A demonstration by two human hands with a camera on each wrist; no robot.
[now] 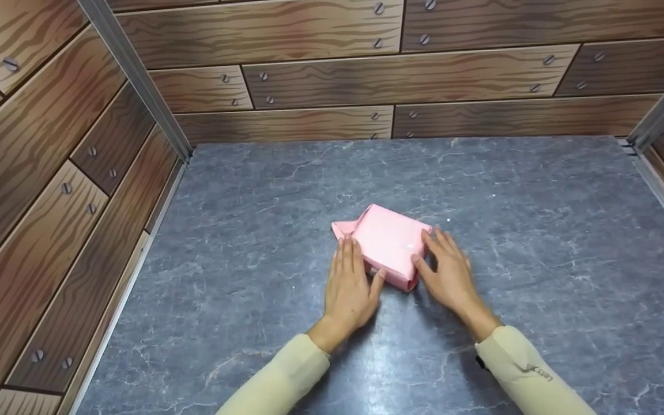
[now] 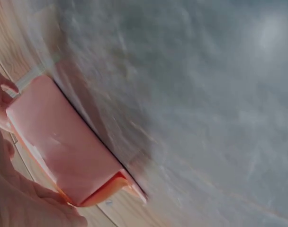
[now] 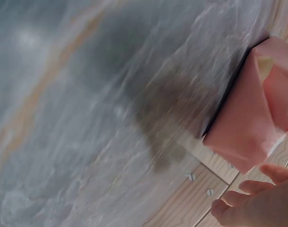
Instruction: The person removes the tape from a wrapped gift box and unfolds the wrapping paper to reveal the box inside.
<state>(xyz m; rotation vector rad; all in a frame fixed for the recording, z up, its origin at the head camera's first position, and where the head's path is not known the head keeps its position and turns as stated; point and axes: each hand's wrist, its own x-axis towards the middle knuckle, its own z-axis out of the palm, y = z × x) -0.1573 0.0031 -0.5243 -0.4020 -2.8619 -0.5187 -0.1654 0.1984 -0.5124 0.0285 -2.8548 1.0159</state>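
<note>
A pink paper-wrapped box-shaped package (image 1: pixel 392 239) lies on the table between both hands, with a loose paper flap (image 1: pixel 343 229) sticking out at its left end. Along its near left side rests my left hand (image 1: pixel 350 291), fingers straight and together, thumb at the front edge. My right hand (image 1: pixel 452 276) touches the right end with thumb and fingertips spread. In the right wrist view, paper is folded over that end (image 3: pixel 243 118), and a small tan bit (image 3: pixel 264 67) shows in the fold. The left wrist view shows the long pink side (image 2: pixel 63 137) and an open fold (image 2: pixel 103 188).
The package lies on a dark grey marbled tabletop (image 1: pixel 263 230). Wood-patterned walls (image 1: pixel 309 80) with printed screws rise behind it and at both sides, joined by metal corner posts (image 1: pixel 142 80). A few tiny white specks dot the surface.
</note>
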